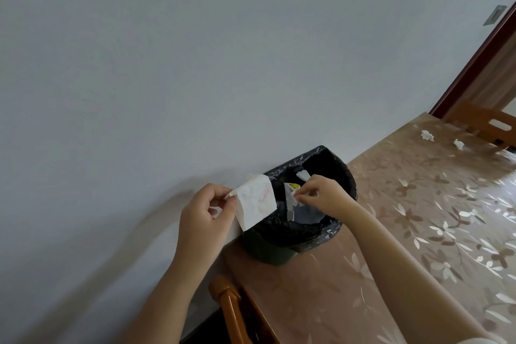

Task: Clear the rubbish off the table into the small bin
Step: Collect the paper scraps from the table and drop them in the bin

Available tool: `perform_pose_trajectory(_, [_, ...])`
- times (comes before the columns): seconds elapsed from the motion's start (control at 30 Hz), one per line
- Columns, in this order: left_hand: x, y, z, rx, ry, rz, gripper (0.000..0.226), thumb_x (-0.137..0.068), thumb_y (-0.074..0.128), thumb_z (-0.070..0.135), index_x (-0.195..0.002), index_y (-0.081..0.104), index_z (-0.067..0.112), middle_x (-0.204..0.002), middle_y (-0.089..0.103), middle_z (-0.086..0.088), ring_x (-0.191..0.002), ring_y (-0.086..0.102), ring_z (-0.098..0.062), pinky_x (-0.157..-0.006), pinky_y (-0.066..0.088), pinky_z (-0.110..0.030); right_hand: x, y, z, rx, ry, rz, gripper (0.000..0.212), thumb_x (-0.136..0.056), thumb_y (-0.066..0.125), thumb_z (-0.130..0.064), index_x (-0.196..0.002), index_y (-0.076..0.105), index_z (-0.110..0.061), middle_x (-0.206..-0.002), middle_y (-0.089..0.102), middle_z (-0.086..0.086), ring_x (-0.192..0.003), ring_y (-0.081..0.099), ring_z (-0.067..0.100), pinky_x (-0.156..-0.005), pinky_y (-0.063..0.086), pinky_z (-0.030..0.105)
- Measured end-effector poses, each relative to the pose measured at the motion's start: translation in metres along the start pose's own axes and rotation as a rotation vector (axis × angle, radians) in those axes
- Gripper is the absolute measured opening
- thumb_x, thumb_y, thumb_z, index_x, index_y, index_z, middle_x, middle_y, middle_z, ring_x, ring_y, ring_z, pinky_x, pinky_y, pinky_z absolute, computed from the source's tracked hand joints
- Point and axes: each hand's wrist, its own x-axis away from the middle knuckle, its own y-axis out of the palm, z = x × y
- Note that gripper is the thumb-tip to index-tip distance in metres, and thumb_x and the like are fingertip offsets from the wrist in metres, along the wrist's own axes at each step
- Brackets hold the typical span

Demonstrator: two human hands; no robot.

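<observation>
A small dark bin [268, 253] lined with a black bag stands on the table [418, 232] against the wall. My left hand [208, 212] pinches a white tissue [255, 201] with faint pink marks, held at the bin's left rim. My right hand [324, 194] hovers over the bin's mouth and pinches a small white scrap [296, 193]. Inside the bin lie a crumpled tissue [303, 175] and a piece of packaging with a yellow patch [292, 186]. Two crumpled tissues [427, 135] [458, 144] lie at the table's far end.
The table has a brown floral cover and runs along a plain grey wall [195, 64]. A wooden chair [485, 123] stands at the far end, another chair back [231, 307] near the bottom left. A doorway frame [474, 64] is at the right.
</observation>
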Motion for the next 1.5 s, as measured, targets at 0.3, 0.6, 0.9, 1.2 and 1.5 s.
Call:
perform_pose_trajectory(0.3, [0.004,0.011,0.002,-0.080,0.051,-0.046,0.010,-0.083,0.062,0.013,-0.080,0.059,0.022,-0.078,0.062,0.009,-0.073,0.058,-0.011,-0.055,0.039,-0.005,0.052,-0.014,0.010,-0.090,0.013,0.190,0.042,-0.080,0.066,-0.032,-0.119,0.055,-0.023,-0.105,0.054,-0.006,-0.095,0.051,0.009,-0.080,0.037,0.020])
perform_pose_trajectory(0.6, [-0.014,0.044,0.020,-0.116,0.190,-0.161,0.005,-0.084,0.061,0.014,-0.081,0.059,0.017,-0.072,0.058,0.013,-0.067,0.055,-0.003,-0.056,0.039,-0.003,0.098,-0.019,0.024,-0.068,0.153,0.441,0.030,-0.080,0.066,-0.023,-0.110,0.062,-0.017,-0.099,0.054,-0.003,-0.095,0.052,0.015,-0.080,0.037,0.026])
perform_pose_trajectory(0.9, [-0.044,0.102,0.017,-0.248,0.257,-0.299,0.009,-0.085,0.060,0.017,-0.086,0.065,0.010,-0.084,0.066,-0.005,-0.078,0.059,-0.019,-0.067,0.047,-0.027,0.120,-0.017,0.019,-0.103,0.239,0.552,0.021,-0.082,0.064,-0.018,-0.102,0.064,-0.013,-0.094,0.051,-0.005,-0.090,0.051,0.014,-0.075,0.033,0.019])
perform_pose_trajectory(1.2, [-0.014,0.102,0.008,-0.533,0.558,-0.224,0.014,-0.079,0.059,0.015,-0.085,0.065,0.003,-0.082,0.064,-0.013,-0.074,0.059,-0.030,-0.060,0.049,-0.035,0.139,-0.010,0.020,-0.074,0.295,0.548,0.025,-0.084,0.061,-0.026,-0.108,0.061,-0.018,-0.103,0.053,-0.006,-0.103,0.050,0.016,-0.085,0.039,0.027])
perform_pose_trajectory(1.5, [0.077,0.113,0.016,-0.507,0.766,-0.503,0.029,-0.080,0.043,0.029,-0.088,0.065,0.011,-0.086,0.063,-0.004,-0.078,0.059,-0.021,-0.064,0.051,-0.031,0.205,0.019,0.030,0.092,0.461,0.654,0.027,-0.080,0.066,-0.022,-0.105,0.063,-0.012,-0.107,0.060,0.005,-0.104,0.052,0.025,-0.082,0.041,0.033])
